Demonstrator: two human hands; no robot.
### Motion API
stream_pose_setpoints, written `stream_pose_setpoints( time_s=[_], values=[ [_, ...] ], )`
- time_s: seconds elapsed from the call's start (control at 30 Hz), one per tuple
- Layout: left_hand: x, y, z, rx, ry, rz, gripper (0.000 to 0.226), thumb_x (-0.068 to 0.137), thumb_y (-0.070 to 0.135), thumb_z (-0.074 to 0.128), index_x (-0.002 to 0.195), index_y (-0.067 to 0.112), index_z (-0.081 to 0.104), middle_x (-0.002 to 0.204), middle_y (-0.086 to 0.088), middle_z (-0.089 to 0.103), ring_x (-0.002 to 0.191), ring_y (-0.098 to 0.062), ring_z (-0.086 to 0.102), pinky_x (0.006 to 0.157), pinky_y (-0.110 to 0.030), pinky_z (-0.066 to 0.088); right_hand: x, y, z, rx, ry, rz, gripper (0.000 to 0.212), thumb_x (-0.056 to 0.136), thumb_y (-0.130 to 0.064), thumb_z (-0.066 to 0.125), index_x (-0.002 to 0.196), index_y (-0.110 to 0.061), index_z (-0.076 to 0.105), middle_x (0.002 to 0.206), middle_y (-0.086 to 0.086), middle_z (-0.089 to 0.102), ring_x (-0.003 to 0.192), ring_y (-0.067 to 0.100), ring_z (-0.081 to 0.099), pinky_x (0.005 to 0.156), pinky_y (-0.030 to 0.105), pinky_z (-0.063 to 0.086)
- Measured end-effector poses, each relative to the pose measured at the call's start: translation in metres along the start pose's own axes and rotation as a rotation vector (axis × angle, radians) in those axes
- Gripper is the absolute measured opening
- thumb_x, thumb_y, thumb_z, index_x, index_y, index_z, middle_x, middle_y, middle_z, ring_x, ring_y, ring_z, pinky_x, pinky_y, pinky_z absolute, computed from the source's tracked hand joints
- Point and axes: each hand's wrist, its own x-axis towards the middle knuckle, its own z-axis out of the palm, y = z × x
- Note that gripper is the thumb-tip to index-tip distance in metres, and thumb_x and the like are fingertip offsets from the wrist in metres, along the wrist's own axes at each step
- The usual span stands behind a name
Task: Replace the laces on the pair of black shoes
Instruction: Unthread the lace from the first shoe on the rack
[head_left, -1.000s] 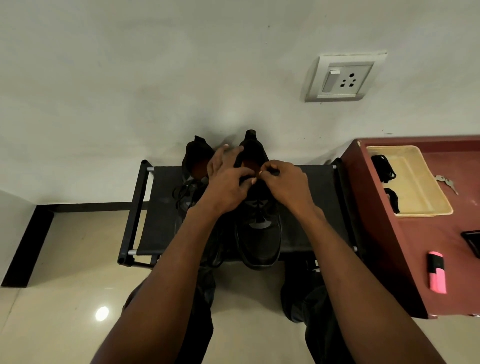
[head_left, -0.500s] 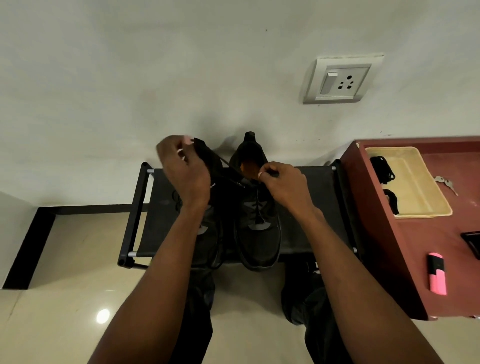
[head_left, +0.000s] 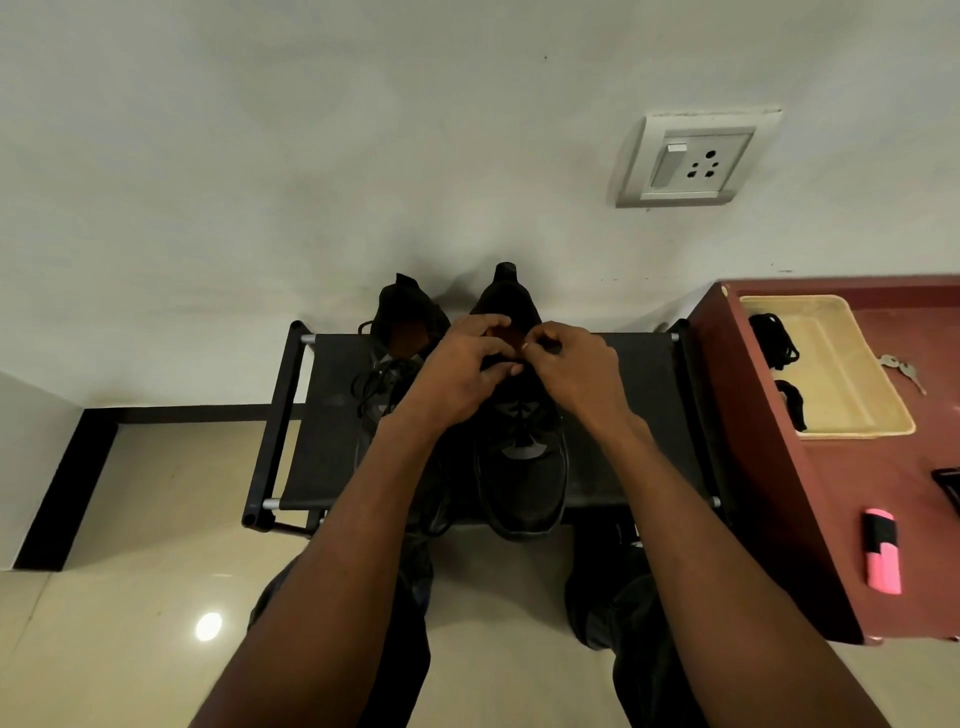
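Shoes: two black shoes stand side by side on a low black rack (head_left: 332, 415) at the middle of the frame, toes toward the viewer — the right shoe (head_left: 522, 467) under the hands, the left shoe (head_left: 400, 332) just beside it toward the left.
Left hand: the left hand (head_left: 462, 374) sits over the top of the right shoe's lacing, fingers curled in at the collar; it seems to be pinching lace, but black on black hides the strand.
Right hand: the right hand (head_left: 571, 369) meets it from the other side, thumb and fingertip pressed together on something thin at the top eyelets, most likely the lace end.
Left shoe's lace: a loose lace (head_left: 371, 384) lies slack across its tongue.
Spare laces: dark bundles (head_left: 774, 343) rest in a cream tray (head_left: 852, 415) on the red table (head_left: 831, 493) at the right edge.
Stage: my guess is that the upper eyelets of the right shoe are being worked.
Risk: the lace tip could slip from the pinch or miss an eyelet, since everything is dark and the hands crowd one spot — a hard tug could also drag the shoe off the rack's front edge.
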Motion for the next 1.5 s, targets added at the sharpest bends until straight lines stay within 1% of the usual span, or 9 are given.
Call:
stream_pose_setpoints(
  time_s=[0.27,0.5,0.67,0.73,0.87,0.97,1.03,1.33,1.5],
  values=[
    [-0.003,-0.011,-0.016,-0.079,-0.003,-0.056,0.024,0.088,0.014,0.074,0.112,0.014,0.075,0.142,-0.002,0.051,0.126,-0.014,0.051,0.104,-0.027,0.043,0.0,0.002,0.001,0.004,0.006,-0.004,0.018,0.091,-0.039,0.057,0.098,-0.031,0.071,0.077,-0.011,0.066,0.068,0.008,0.06,0.068,0.025,0.039],
    [-0.006,-0.003,-0.024,-0.028,-0.002,-0.097,0.026,0.085,0.013,0.077,0.111,0.014,0.072,0.1,0.005,0.055,0.079,-0.006,0.054,0.072,-0.01,0.039,0.0,0.001,-0.001,0.008,-0.003,-0.009,0.016,0.092,-0.038,0.057,0.098,-0.031,0.071,0.073,-0.013,0.064,0.063,0.003,0.057,0.059,0.016,0.037],
    [-0.01,-0.001,-0.047,-0.066,1.041,-0.267,0.016,0.089,0.002,0.06,0.1,0.007,0.071,0.1,-0.008,0.055,0.084,-0.008,0.055,0.074,-0.017,0.047,-0.002,0.0,0.0,0.022,-0.006,-0.018,0.016,0.093,-0.036,0.056,0.097,-0.03,0.071,0.073,-0.01,0.066,0.064,0.005,0.06,0.058,0.014,0.036],
    [-0.01,-0.008,-0.049,0.083,1.235,-0.377,0.026,0.086,0.004,0.058,0.109,0.009,0.069,0.11,-0.014,0.056,0.097,-0.021,0.056,0.085,-0.031,0.048,-0.002,0.0,-0.001,0.017,-0.004,-0.016,0.017,0.093,-0.036,0.056,0.098,-0.03,0.071,0.073,-0.01,0.066,0.065,0.005,0.06,0.059,0.013,0.035],
    [-0.005,0.0,-0.031,0.304,0.972,-0.283,0.026,0.086,0.014,0.06,0.11,0.015,0.069,0.127,-0.008,0.058,0.128,-0.026,0.046,0.11,-0.034,0.032,-0.003,0.0,-0.002,-0.007,-0.042,-0.032,0.02,0.097,-0.038,0.054,0.107,-0.03,0.069,0.079,-0.006,0.067,0.071,0.012,0.063,0.06,0.018,0.038],
    [0.001,0.018,-0.012,-0.054,0.444,-0.384,0.025,0.091,0.038,0.066,0.094,0.014,0.07,0.091,0.005,0.068,0.088,-0.015,0.066,0.081,-0.033,0.054,-0.004,0.001,-0.003,-0.038,-0.096,-0.044,0.03,0.098,-0.048,0.053,0.122,-0.033,0.064,0.102,-0.003,0.07,0.091,0.018,0.065,0.07,0.028,0.041],
    [0.004,0.02,-0.001,0.009,0.275,-0.482,0.041,0.084,0.057,0.069,0.086,0.016,0.065,0.075,0.005,0.064,0.068,-0.012,0.061,0.063,-0.031,0.048,-0.006,0.002,-0.001,-0.052,-0.091,-0.057,0.034,0.098,-0.048,0.053,0.127,-0.032,0.061,0.108,-0.003,0.07,0.093,0.017,0.065,0.075,0.028,0.043],
    [0.009,0.003,-0.012,-0.178,0.213,-0.603,0.012,0.08,0.02,0.079,0.077,0.018,0.068,0.078,-0.002,0.07,0.077,-0.021,0.07,0.078,-0.039,0.06,-0.005,0.002,0.0,0.19,-0.01,0.069,0.025,0.091,-0.017,0.055,0.114,-0.022,0.065,0.1,-0.001,0.069,0.085,0.018,0.068,0.082,0.042,0.058],
    [0.007,0.001,-0.01,-0.191,0.149,-0.536,0.036,0.089,0.034,0.072,0.12,0.018,0.062,0.083,-0.002,0.071,0.06,-0.017,0.071,0.067,-0.037,0.063,-0.014,-0.001,0.0,0.113,0.067,-0.15,0.026,0.093,-0.025,0.064,0.118,-0.019,0.067,0.112,0.0,0.066,0.093,0.017,0.063,0.079,0.03,0.052]
  ],
)
